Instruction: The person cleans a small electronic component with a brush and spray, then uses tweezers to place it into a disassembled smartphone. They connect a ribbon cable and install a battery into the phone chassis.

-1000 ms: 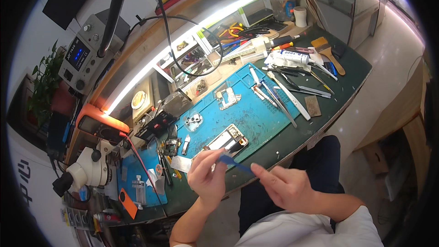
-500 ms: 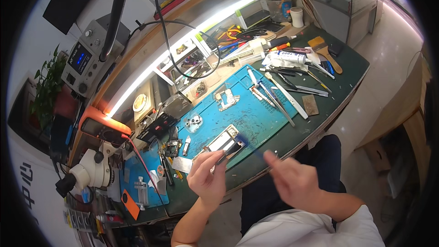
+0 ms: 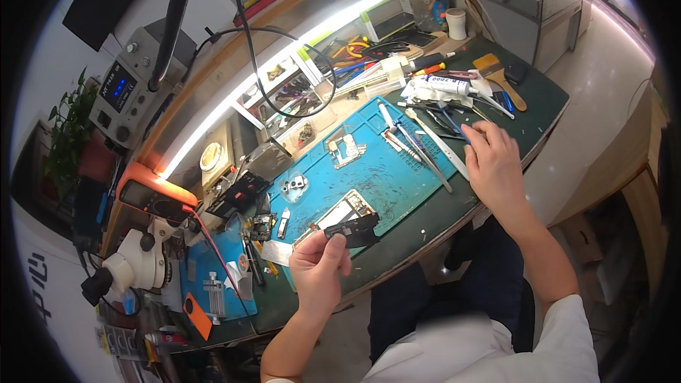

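The left hand pinched a small flat black part w/ thumb & fingers, held up just over the near edge of the blue mat, next to the open phone. The right hand was spread, fingertips on the tools at the mat's right side.

We list: matt black plastic phone part; blue rubbery work mat, scuffed; bright metal tweezers; wooden-handled brush; dark green matt bench.
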`<state>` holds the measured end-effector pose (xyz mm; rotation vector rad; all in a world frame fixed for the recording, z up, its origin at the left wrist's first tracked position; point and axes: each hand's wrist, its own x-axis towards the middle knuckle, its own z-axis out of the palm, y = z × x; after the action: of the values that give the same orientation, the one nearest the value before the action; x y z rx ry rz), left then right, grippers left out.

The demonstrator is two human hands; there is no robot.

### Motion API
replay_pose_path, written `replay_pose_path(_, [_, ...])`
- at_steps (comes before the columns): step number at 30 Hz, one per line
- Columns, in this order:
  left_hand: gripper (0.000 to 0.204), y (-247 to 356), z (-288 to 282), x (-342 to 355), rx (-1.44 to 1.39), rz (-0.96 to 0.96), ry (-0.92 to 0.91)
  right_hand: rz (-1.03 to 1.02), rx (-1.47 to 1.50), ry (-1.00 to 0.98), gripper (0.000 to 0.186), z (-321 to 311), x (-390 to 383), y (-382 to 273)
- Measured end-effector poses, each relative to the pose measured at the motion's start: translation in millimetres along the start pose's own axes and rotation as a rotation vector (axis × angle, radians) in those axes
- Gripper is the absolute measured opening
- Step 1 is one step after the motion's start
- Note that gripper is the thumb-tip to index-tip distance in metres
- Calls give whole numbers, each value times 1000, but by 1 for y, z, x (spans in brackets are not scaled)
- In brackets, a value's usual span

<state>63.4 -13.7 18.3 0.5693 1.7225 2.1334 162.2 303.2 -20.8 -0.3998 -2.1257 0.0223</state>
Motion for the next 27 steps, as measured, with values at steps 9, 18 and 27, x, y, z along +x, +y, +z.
replay_pose_path(9, [23,-5,6,13,997,841,-89,949,1666,-1044,32,-15,13,-100])
replay_pose_path(18, [90,-6,-40,28,1288,421,-155,121,810,-469,32,25,41,-80])
replay_pose_path(27, [84,-2,-48,43,1269,466,-334,-116,768,-483,32,29,42,-75])
